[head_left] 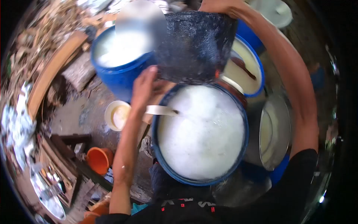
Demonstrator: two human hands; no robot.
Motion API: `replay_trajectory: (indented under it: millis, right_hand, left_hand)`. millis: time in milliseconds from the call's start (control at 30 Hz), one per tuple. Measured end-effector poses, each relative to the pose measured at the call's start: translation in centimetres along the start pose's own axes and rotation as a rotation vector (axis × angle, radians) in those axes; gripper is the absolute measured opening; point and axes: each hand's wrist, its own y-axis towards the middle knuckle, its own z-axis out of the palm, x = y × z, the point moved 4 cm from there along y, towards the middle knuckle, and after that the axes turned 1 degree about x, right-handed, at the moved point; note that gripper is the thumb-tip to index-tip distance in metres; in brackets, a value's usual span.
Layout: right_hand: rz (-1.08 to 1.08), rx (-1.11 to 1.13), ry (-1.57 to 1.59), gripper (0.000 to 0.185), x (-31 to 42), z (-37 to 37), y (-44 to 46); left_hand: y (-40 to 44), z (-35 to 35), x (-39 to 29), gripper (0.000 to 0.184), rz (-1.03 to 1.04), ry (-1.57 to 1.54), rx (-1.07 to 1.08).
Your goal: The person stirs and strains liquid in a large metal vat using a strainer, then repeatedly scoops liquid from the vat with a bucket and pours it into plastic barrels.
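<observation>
One black bucket (194, 48) is held above the far rim of a foam-topped barrel (201, 182), its top clasped by the right hand (220, 5), while the grip of the left hand (144, 85) by its lower corner cannot be told.

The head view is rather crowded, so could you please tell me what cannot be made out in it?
In the head view:
- Dark container: its inside, hidden by its own outer wall.
- Right hand: its full grip, cut off by the top edge.
- Left hand: whether its fingers touch the container, unclear through blur.
- Left blue barrel: part of its rim, covered by a blurred patch.
- Central drum: whatever lies beneath the white foam.
</observation>
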Motion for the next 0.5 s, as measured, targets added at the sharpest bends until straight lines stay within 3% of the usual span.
replay_trajectory:
  millis: [33, 67, 100, 133, 167, 200, 233, 267, 300, 333, 367, 400, 433, 467, 500]
  right_hand:
    - [-0.059, -0.034, 0.052, 0.028, -4.1, -0.2, -2.1]
    - [-0.112, -0.069, 0.104, 0.029, -8.9, 0.1, -4.6]
    - [-0.052, -0.089, 0.118, 0.029, -13.8, 0.2, -7.4]
    - [-0.085, -0.096, 0.249, 0.029, -18.3, 0.2, -10.6]
    - [-0.123, -0.11, 0.382, 0.029, -22.7, 0.5, -13.9]
    - [-0.073, -0.136, 0.397, 0.029, -27.0, 1.3, -17.8]
    - [-0.083, -0.205, 0.6, 0.032, -30.8, 2.1, -21.8]
    - [-0.112, -0.285, 0.792, 0.037, -34.4, 2.5, -25.2]
    - [-0.048, -0.236, 0.877, 0.03, -39.1, 3.9, -28.2]
    - [0.006, -0.187, 0.965, 0.023, -43.8, 5.6, -31.0]
    - [0.059, -0.176, 1.103, 0.025, -47.7, 7.9, -33.5]
    - [0.113, -0.165, 1.247, 0.028, -51.4, 10.4, -35.8]
    - [0.134, -0.195, 1.276, 0.028, -54.9, 12.2, -37.8]
    - [0.21, -0.252, 1.341, 0.029, -58.3, 14.2, -39.8]
    - [0.283, -0.31, 1.401, 0.03, -61.4, 16.2, -41.3]
  left_hand:
    - [0.4, -1.1, 0.5, 0.037, 0.177, 0.312, -0.104]
    - [1.2, -3.1, 1.5, 0.025, 0.491, 0.601, -0.219]
    - [-0.1, -3.4, 0.1, 0.02, 0.717, 0.868, -0.302]
    - [-1.0, -3.9, -0.3, 0.017, 0.79, 0.973, -0.313]
    - [-2.6, -3.8, -0.2, 0.018, 0.644, 0.825, -0.405]
    - [-3.0, -6.1, 0.7, 0.022, 0.622, 0.895, -0.365]
    - [-4.9, -7.2, 1.0, 0.029, 0.63, 1.164, -0.411]
    - [-6.4, -9.8, 2.7, 0.037, 0.667, 1.19, -0.406]
    - [-8.2, -12.1, 4.7, 0.041, 0.662, 1.148, -0.396]
    - [-10.9, -13.2, 5.9, 0.043, 0.6, 1.363, -0.433]
    - [-13.0, -15.3, 8.9, 0.045, 0.38, 1.155, -0.502]
    - [-15.2, -16.3, 10.9, 0.046, 0.218, 1.207, -0.457]
    - [-17.3, -19.4, 14.4, 0.052, 0.231, 1.377, -0.437]
    - [-18.7, -20.9, 17.1, 0.058, -0.12, 1.227, -0.395]
    - [-20.7, -19.2, 19.1, 0.062, -0.315, 1.021, -0.326]
